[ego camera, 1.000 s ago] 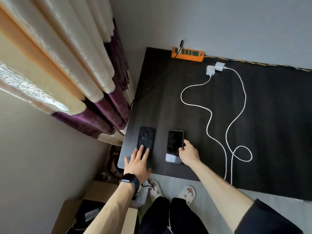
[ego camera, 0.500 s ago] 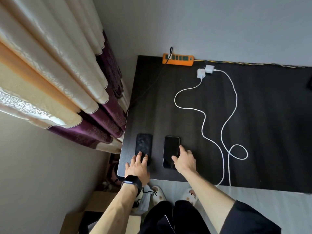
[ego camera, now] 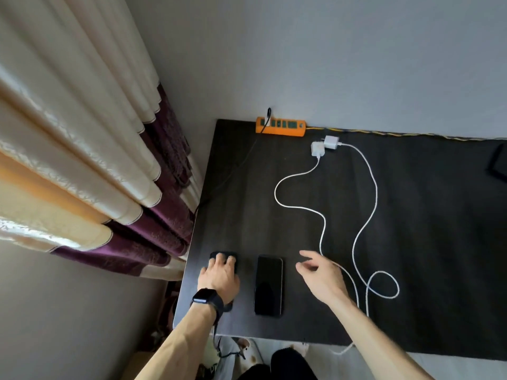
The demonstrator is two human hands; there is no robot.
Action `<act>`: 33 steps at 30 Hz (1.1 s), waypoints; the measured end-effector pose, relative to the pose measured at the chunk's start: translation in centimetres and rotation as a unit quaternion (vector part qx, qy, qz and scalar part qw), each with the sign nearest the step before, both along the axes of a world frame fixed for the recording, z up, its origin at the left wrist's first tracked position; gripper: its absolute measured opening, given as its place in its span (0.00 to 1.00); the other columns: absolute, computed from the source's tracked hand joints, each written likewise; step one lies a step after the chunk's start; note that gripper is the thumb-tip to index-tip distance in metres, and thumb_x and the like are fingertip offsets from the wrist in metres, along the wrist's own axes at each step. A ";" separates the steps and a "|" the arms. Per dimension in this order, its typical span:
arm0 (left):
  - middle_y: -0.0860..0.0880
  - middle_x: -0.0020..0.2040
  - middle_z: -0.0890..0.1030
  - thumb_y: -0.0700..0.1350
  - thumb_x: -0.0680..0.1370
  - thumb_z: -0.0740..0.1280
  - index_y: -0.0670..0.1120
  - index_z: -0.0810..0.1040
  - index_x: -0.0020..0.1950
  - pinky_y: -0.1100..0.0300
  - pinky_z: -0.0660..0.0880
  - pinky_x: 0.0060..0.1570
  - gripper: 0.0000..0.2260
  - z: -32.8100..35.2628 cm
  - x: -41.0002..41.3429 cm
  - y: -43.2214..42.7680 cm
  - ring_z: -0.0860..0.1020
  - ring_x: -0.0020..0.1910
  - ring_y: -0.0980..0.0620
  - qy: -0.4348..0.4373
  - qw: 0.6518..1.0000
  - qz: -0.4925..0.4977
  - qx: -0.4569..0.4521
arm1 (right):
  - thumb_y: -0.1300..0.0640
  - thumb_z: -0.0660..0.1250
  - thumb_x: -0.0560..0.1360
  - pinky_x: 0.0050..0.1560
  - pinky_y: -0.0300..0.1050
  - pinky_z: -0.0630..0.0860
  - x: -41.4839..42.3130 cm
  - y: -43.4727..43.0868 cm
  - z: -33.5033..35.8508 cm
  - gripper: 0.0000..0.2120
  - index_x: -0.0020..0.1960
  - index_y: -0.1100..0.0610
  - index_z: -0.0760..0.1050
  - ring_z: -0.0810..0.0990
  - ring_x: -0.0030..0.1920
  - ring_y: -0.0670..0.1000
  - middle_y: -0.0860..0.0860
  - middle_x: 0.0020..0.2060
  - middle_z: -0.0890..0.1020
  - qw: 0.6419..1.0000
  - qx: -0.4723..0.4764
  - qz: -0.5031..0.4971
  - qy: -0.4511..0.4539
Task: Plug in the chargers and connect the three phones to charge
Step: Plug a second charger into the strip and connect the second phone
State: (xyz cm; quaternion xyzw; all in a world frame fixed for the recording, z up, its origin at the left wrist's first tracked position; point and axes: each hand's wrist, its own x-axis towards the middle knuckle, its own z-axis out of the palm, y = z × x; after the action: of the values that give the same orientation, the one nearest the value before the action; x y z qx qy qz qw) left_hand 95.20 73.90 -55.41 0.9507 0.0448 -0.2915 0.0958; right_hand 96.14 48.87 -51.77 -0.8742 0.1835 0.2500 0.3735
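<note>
Lifting away from the middle phone (ego camera: pixel 268 285), the right hand's fingers (ego camera: pixel 304 254) are now spreading loosely in the air, holding nothing, and drifting toward the nearer white cable (ego camera: pixel 275 192). That suggests the phones are placed and the hand is going for a cable end next. The right hand (ego camera: pixel 322 279) is hovering just beside that cable, palm down, with the forearm reaching in from the lower right.

Straight left fingers (ego camera: pixel 219 261) are lying flat on the left phone (ego camera: pixel 229 307), the left hand (ego camera: pixel 219 278) covering most of it, a watch (ego camera: pixel 204 298) on the wrist.

Both chargers (ego camera: pixel 318 148) are lying on the table (ego camera: pixel 411 242) near the orange power strip (ego camera: pixel 279 127), seemingly not yet plugged in. A dark object (ego camera: pixel 498 164) at the far right edge may be the third phone.
</note>
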 end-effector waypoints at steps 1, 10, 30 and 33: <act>0.48 0.70 0.69 0.51 0.79 0.60 0.51 0.67 0.73 0.49 0.69 0.65 0.22 -0.2 1.7 -0.4 0.69 0.68 0.45 -0.022 1.000 0.001 -0.015 | 0.48 0.69 0.77 0.50 0.37 0.71 1.5 -0.8 0.5 0.15 0.63 0.44 0.79 0.79 0.49 0.43 0.39 0.46 0.84 1.000 0.009 -0.021 -0.019; 0.50 0.83 0.49 0.55 0.83 0.54 0.56 0.51 0.81 0.45 0.49 0.78 0.27 -4.7 17.1 -5.7 0.48 0.81 0.49 -0.145 0.987 -0.023 -0.064 | 0.46 0.69 0.77 0.39 0.24 0.67 18.1 -5.7 -1.6 0.15 0.62 0.47 0.76 0.76 0.40 0.32 0.35 0.39 0.79 0.989 0.011 -0.090 -0.119; 0.61 0.81 0.45 0.63 0.80 0.48 0.68 0.44 0.78 0.47 0.41 0.78 0.27 -10.2 21.6 -6.0 0.42 0.79 0.60 -0.221 0.974 0.019 -0.036 | 0.35 0.64 0.76 0.52 0.55 0.75 39.1 -4.8 -8.2 0.37 0.73 0.61 0.64 0.76 0.64 0.66 0.61 0.69 0.71 0.966 -0.240 -0.020 -0.097; 0.62 0.81 0.45 0.64 0.80 0.47 0.69 0.43 0.78 0.47 0.40 0.78 0.27 -10.4 21.4 -6.0 0.41 0.79 0.61 -0.222 0.974 0.027 -0.032 | 0.38 0.62 0.78 0.45 0.50 0.71 39.5 -3.9 -8.0 0.27 0.66 0.58 0.68 0.79 0.57 0.64 0.61 0.60 0.78 0.960 -0.198 0.069 -0.184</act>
State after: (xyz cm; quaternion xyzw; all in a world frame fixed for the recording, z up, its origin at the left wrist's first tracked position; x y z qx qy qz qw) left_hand 116.60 67.90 -65.77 0.9866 0.0388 -0.0717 0.1412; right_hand 135.67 44.93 -59.77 -0.9722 0.0964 0.0686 0.2018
